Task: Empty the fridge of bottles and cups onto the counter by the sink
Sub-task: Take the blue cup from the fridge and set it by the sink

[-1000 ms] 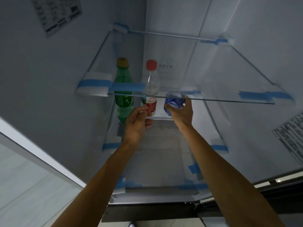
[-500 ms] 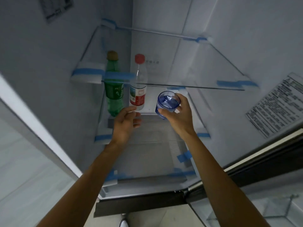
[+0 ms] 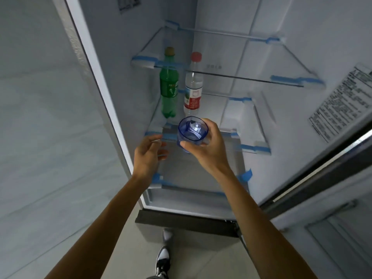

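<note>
Clamped in your right hand, the blue cup has come off the shelf; your left hand, now empty and loose-fingered, has backed away from the bottles at twelve o'clock.

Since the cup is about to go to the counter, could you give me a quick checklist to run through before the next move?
1. Grip on the blue cup: right hand wraps its side, ok.
2. Cup upright: mouth faces up, ok.
3. Cup contents: cannot tell whether it holds liquid.
4. Left hand free: open and holding nothing, ok.
5. Fridge emptied: green bottle and clear bottle stand on the shelf, not ok.
6. Route to the counter: counter and sink out of view, cannot tell.
</note>
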